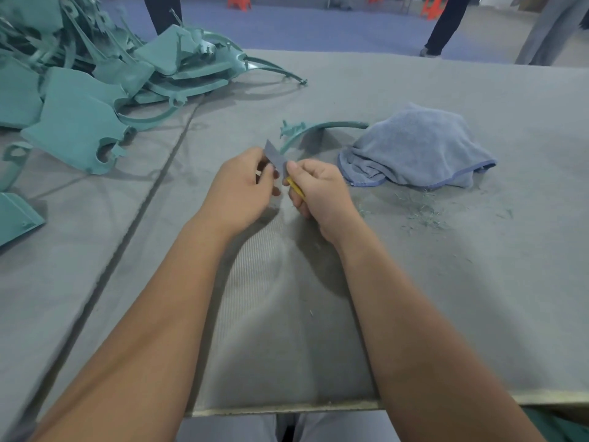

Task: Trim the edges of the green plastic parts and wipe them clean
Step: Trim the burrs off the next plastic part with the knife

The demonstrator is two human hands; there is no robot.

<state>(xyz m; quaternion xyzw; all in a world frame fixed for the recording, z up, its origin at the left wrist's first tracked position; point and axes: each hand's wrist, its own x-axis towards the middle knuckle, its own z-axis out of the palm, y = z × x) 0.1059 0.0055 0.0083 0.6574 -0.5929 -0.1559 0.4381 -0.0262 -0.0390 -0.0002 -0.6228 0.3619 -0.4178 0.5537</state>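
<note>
Head view: taking the blue towel as the landmark, both hands meet just to its left, above the grey felt-covered surface. The left hand has its fingers curled in a pinching grip on a flat grey blade, whose pointed end sticks up towards the far side. The right hand is curled round a slim yellow handle, thumb pressed near the base of the blade. The blade seems to belong to that handle, though the join is hidden by the fingers.

The part being worked on, a curved green strip with a lumpy tab at its left end, lies on the surface just beyond the hands, its right end touching or slipping under the towel. Neither hand holds it. Far to the towel's left, a heap of green plastic parts covers the corner of the surface. Fine green shavings lie scattered just in front of the towel.

My judgement: the work sits between trims, the person adjusting or checking the knife rather than cutting. The next move calls for freeing the left hand from the blade, picking up the curved strip and steadying it, then running the edge along its flash with the fingers kept clear; the towel is near for wiping afterwards.

No brand, label or readable writing shows on anything
</note>
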